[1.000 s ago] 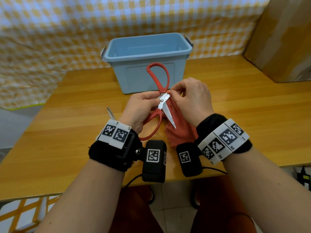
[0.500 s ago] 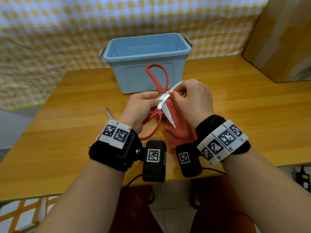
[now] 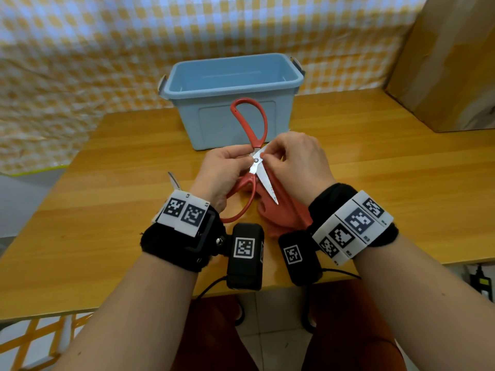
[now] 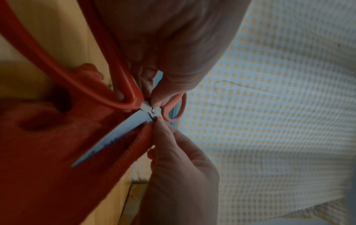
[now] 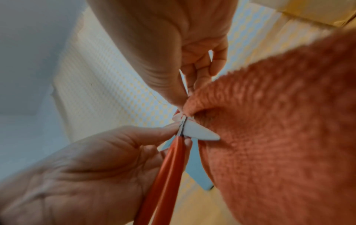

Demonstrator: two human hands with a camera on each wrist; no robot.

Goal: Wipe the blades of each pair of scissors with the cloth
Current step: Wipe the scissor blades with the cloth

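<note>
The scissors (image 3: pixel 254 159) are held open above the tabletop (image 3: pixel 388 183), the left hand (image 3: pixel 225 172) gripping them at the pivot. The right hand (image 3: pixel 297 162) pinches the red cloth (image 3: pixel 284 212) on the far blade; half a second ago its fingers (image 4: pixel 163 134) were out near that blade's tip, now they sit beside the pivot. A blue bin (image 3: pixel 233 103) stands behind.

Head view bright and sharp — wrist views dim, blurred, edge-warped.
</note>
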